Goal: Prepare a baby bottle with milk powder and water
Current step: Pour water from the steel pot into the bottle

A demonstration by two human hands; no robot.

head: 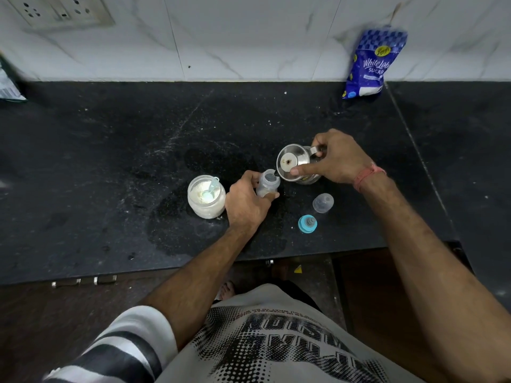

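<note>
Bottle point(267, 186) upright at counter centre, gripped by the left hand point(244, 201) while a tilted steel jug point(296, 165) feeds water into its mouth.

Left to right: at the bottle's 9 o'clock an open powder jar point(206, 196) with a scoop point(211, 187) inside, just beside the left hand, likely parked after dosing; left fingers curl round the bottle to steady it; the right hand point(333, 158) grips the jug's handle at 2 o'clock, thumb on its rim. Clear cap point(323, 203) and teat ring point(307, 224) wait at 4 o'clock, clear of the pour. Sugar bag point(369, 62) leans against the wall at 1 o'clock, well apart.
</note>
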